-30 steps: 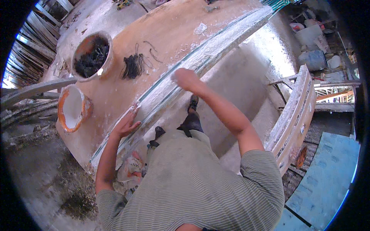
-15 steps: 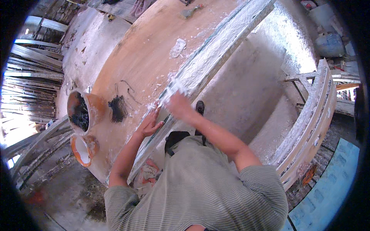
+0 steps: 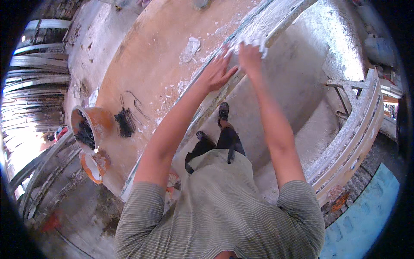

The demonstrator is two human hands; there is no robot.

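A long, narrow mould (image 3: 192, 123) runs diagonally from near my body to the far right, and a wrinkled white layer (image 3: 269, 23) covers its far part. At the near end of that layer, my right hand (image 3: 250, 58) is closed on a bunched, wet-looking white clump (image 3: 260, 43). It is slightly blurred. My left hand (image 3: 217, 73) lies open just left of it, fingers spread, palm down over the mould. Nothing shows in its grasp, and my left forearm covers part of the mould.
Left of the mould, a broad tan table (image 3: 151, 56) carries white scraps (image 3: 189, 49) and dark wiry strands (image 3: 125, 123). Two orange-rimmed buckets (image 3: 101, 121) stand at its left. Curved white frames (image 3: 351, 142) are on my right, beside a blue panel (image 3: 366, 216).
Both hands have moved away from my body along the mould, up and to the right. The near end of the white layer now lies farther off, at my right hand. My view has shifted slightly.
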